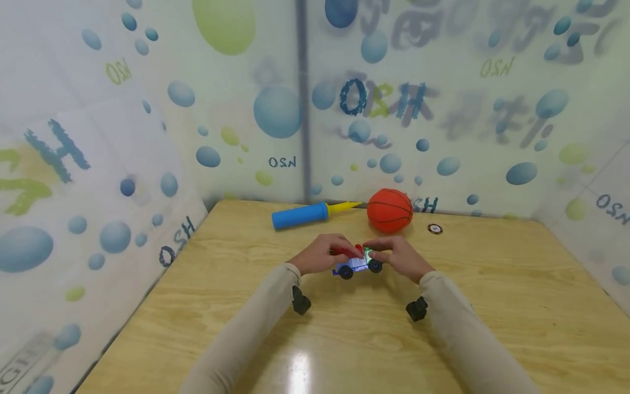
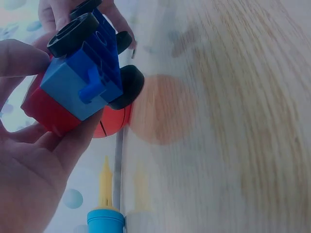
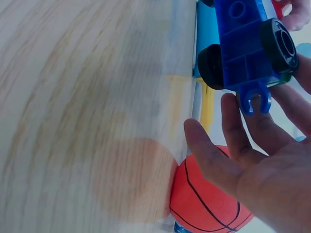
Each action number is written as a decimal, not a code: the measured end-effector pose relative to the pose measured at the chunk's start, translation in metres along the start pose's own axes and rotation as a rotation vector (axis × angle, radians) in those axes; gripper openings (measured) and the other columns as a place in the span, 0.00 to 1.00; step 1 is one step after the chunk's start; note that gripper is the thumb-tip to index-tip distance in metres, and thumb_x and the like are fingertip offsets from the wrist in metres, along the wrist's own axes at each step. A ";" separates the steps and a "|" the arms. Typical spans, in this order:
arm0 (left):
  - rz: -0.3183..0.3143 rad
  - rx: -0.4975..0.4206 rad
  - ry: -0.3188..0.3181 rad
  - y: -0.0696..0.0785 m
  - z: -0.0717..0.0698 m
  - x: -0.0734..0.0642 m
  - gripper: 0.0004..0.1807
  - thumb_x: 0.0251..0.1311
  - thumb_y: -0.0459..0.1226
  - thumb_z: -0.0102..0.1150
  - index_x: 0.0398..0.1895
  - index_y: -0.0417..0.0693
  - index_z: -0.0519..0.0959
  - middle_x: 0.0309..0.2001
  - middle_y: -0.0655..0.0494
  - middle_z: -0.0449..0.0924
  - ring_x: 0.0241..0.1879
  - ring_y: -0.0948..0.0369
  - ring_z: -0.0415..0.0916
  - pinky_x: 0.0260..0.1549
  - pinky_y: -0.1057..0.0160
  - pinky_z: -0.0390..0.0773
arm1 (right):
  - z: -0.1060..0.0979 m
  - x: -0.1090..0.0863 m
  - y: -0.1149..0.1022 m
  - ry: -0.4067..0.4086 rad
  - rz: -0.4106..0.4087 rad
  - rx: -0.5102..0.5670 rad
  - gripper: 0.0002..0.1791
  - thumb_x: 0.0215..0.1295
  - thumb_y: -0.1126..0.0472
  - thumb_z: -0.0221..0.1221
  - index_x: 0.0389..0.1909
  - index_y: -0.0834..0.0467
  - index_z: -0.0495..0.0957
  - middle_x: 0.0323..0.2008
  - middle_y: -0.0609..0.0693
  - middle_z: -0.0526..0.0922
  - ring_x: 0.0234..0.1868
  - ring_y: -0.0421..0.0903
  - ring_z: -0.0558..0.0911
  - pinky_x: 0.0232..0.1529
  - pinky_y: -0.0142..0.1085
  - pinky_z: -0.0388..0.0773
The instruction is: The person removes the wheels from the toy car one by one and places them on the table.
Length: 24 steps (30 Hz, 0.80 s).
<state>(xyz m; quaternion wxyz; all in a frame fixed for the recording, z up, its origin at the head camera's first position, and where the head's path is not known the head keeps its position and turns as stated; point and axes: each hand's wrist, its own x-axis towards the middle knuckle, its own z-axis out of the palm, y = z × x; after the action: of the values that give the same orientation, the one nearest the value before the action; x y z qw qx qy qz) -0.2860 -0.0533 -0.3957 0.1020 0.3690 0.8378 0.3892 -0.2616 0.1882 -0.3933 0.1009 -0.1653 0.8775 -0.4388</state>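
A small toy train car (image 1: 358,265) with a blue base and black wheels is held up off the table, its underside (image 3: 245,53) facing the right wrist view. My left hand (image 1: 323,254) grips its rear end, thumb and fingers round a red block (image 2: 51,109). At the rear a blue peg (image 2: 92,90) sticks out. My right hand (image 1: 401,256) pinches the front end at a green block (image 1: 368,255); its lower fingers (image 3: 209,150) spread out below the open blue coupling (image 3: 253,98). Between the hands a red piece tops the car.
Behind the hands lie a blue hand pump (image 1: 300,215) with a yellow nozzle and a red ball (image 1: 390,211) with black lines. A round black-and-white disc (image 1: 435,229) lies right of the ball. Patterned curtains border the wooden table (image 1: 354,345).
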 end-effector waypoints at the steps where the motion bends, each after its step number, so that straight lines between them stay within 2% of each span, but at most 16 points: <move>1: 0.002 -0.012 -0.005 0.001 -0.001 0.000 0.14 0.69 0.34 0.55 0.49 0.57 0.87 0.50 0.59 0.83 0.49 0.63 0.75 0.52 0.65 0.77 | -0.001 0.000 -0.001 -0.004 0.001 0.002 0.20 0.73 0.61 0.56 0.63 0.60 0.78 0.63 0.60 0.80 0.67 0.63 0.74 0.66 0.62 0.70; 7: -0.023 -0.079 -0.061 0.003 -0.002 0.002 0.14 0.68 0.34 0.55 0.51 0.55 0.87 0.52 0.58 0.85 0.46 0.63 0.77 0.50 0.67 0.78 | -0.002 0.001 -0.005 -0.031 0.013 0.027 0.20 0.73 0.59 0.56 0.63 0.60 0.78 0.62 0.59 0.81 0.66 0.62 0.75 0.65 0.62 0.71; 12: 0.008 -0.075 -0.117 0.001 0.000 0.002 0.16 0.68 0.34 0.56 0.54 0.57 0.85 0.57 0.60 0.84 0.50 0.65 0.76 0.58 0.62 0.77 | 0.001 0.001 -0.008 -0.039 0.010 0.048 0.20 0.73 0.61 0.56 0.62 0.61 0.78 0.61 0.59 0.81 0.64 0.60 0.77 0.64 0.59 0.73; 18: 0.010 -0.139 -0.095 0.000 0.000 0.000 0.15 0.67 0.34 0.58 0.53 0.55 0.85 0.58 0.59 0.84 0.53 0.65 0.77 0.64 0.55 0.75 | -0.001 -0.003 -0.012 0.006 -0.027 0.008 0.21 0.73 0.58 0.57 0.62 0.62 0.78 0.61 0.59 0.82 0.65 0.61 0.76 0.65 0.61 0.71; 21: -0.024 -0.177 -0.071 0.000 -0.001 -0.002 0.15 0.66 0.34 0.60 0.53 0.55 0.85 0.59 0.58 0.83 0.53 0.63 0.78 0.62 0.55 0.77 | 0.000 -0.008 -0.012 0.061 -0.063 -0.013 0.21 0.74 0.56 0.56 0.63 0.62 0.77 0.62 0.59 0.81 0.65 0.61 0.76 0.64 0.60 0.73; 24: -0.067 -0.211 -0.039 -0.002 -0.002 -0.005 0.15 0.65 0.34 0.63 0.54 0.54 0.85 0.60 0.56 0.81 0.52 0.60 0.79 0.57 0.56 0.81 | 0.001 -0.015 -0.012 0.148 -0.093 -0.021 0.20 0.73 0.57 0.58 0.62 0.61 0.78 0.61 0.59 0.81 0.63 0.60 0.78 0.61 0.57 0.77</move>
<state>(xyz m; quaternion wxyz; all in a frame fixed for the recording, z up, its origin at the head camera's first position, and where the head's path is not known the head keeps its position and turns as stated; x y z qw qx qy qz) -0.2844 -0.0586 -0.3963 0.1696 0.3353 0.8020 0.4643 -0.2450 0.1860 -0.3838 0.0134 -0.1739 0.8784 -0.4450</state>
